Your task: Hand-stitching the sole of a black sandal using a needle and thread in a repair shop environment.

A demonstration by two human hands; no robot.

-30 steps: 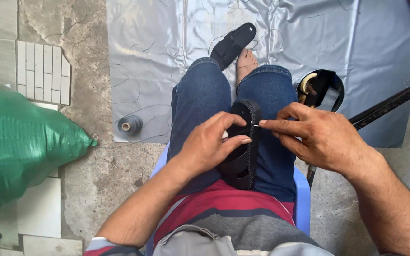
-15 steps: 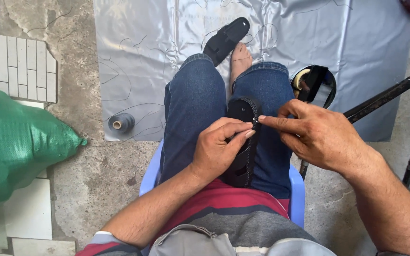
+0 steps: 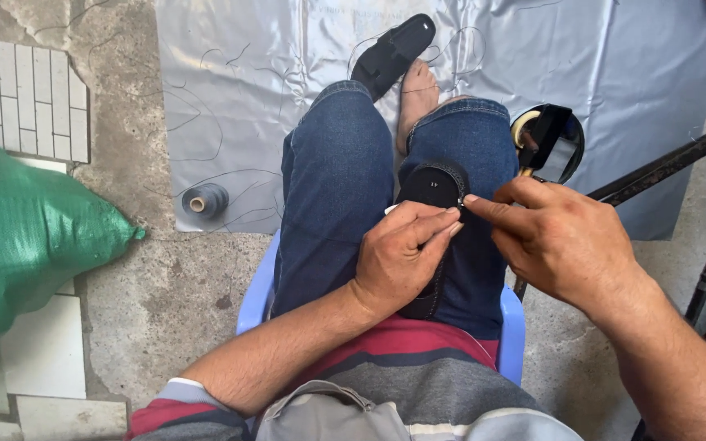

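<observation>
Black and flat, the rubber shoe sole lay on our lap. Our left hand pressed it steady, while our right hand pinched tight at its edge, maybe a needle.

Single view only, nothing shared with second camera. Camera on person's head, facing steeply down over chest onto lap. Close range: blue chair sits low centre, forearms entering from bottom edge. Beyond chair, toward top of frame, grey sheet spreads on ground. Left of chair, green sack cut by frame edge. Right of chair, black rod crosses diagonally.
</observation>
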